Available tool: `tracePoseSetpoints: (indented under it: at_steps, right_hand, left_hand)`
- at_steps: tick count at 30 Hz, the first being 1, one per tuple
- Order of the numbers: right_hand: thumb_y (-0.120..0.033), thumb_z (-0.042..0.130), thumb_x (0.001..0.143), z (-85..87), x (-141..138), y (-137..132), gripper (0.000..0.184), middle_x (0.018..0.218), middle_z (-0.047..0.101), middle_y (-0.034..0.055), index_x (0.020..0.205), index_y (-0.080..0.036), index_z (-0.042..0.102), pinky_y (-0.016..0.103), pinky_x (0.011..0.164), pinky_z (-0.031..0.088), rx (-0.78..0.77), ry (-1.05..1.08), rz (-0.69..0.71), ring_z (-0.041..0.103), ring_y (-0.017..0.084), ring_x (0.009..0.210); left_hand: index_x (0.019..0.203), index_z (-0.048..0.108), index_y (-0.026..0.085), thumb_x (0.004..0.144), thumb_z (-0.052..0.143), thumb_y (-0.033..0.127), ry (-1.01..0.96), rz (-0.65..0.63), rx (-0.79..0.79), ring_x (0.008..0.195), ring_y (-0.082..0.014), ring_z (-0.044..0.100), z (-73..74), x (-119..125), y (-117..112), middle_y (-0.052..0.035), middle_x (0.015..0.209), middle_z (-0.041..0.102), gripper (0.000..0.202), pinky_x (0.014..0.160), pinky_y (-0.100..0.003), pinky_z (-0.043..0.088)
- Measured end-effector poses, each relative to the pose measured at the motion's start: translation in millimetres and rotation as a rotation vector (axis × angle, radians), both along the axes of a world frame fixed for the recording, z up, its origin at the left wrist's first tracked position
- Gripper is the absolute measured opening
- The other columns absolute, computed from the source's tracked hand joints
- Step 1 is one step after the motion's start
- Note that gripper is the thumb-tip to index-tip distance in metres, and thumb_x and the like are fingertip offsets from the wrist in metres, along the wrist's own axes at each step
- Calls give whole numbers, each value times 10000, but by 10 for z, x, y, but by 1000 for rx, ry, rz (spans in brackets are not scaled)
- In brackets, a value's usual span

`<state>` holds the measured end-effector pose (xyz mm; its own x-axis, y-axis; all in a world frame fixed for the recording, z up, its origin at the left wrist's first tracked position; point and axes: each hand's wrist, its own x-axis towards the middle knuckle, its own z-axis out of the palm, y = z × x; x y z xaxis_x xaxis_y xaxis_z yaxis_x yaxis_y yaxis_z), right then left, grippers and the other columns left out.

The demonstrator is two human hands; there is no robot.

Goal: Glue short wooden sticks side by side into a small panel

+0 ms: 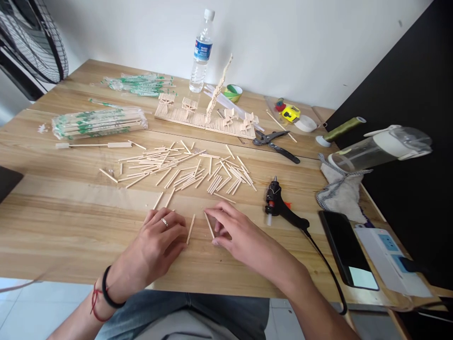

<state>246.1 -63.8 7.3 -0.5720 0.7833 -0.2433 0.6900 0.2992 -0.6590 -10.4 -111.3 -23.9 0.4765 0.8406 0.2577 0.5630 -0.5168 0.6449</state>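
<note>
Got R stick (210, 225) in R hand (231, 231), spanned end to end: index tip at far end, thumb at near end, pinched lightly by the look of it. See L stick (191, 229) just R of L hand (163, 238), by thumb + index tips; can't tell grip vs. mere touch there.

Key geometry: 2 sticks side by side w/ a gap, not touching. Long axes running roughly away from body, tilted toward each other, i.e. far ends closer, near ends wider apart. For L stick, nearer to L hand; for R stick, within R hand. Both near front edge of table (53, 203), approx. mid, this side of loose sticks (210, 166). Also 2 stray sticks (170, 197) just past L knuckles. Glue gun (281, 204) off to R, nearer R hand, nozzle pointing toward wall.

Hard to see: L finger pads, tucked under/behind knuckles; R hand's curled fingers, mostly behind index + palm. Can't tell R stick flat on table vs. slightly lifted. Can't confirm near ends of stray sticks, maybe behind L hand. Fan (53, 42) cut off top L, ditto dark slab (9, 182) at L edge, can't ID.
</note>
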Motion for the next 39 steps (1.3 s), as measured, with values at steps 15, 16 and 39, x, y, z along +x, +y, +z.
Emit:
tracePoseSetpoints:
  at_steps: [15, 16, 39]
  right_hand:
    - [-240, 983, 807, -76, -218, -191, 656, 1240, 718, 116, 1374, -173, 660, 481, 942, 664, 156, -39, -88, 771, 300, 1010]
    - [-246, 993, 796, -96, -241, -201, 659, 1241, 724, 117, 1363, -173, 666, 483, 932, 666, 169, -35, -90, 776, 306, 1007]
    - [-277, 1057, 703, -295, -328, -238, 600, 1101, 786, 78, 1199, -217, 724, 427, 851, 646, 312, 77, -200, 792, 307, 983]
  left_hand:
    - [1074, 658, 215, 1068, 581, 101, 41, -33, -28, 1018, -246, 605, -6, 41, 31, -61, 1143, 700, 137, 938, -410, 429]
    - [1068, 661, 213, 1065, 588, 102, 44, -33, -27, 1015, -246, 608, -7, 39, 31, -60, 1139, 703, 132, 939, -408, 436]
    - [1171, 714, 200, 1116, 551, 93, -72, -107, 41, 1061, -222, 678, -8, -9, 83, -78, 1190, 795, 203, 974, -375, 534]
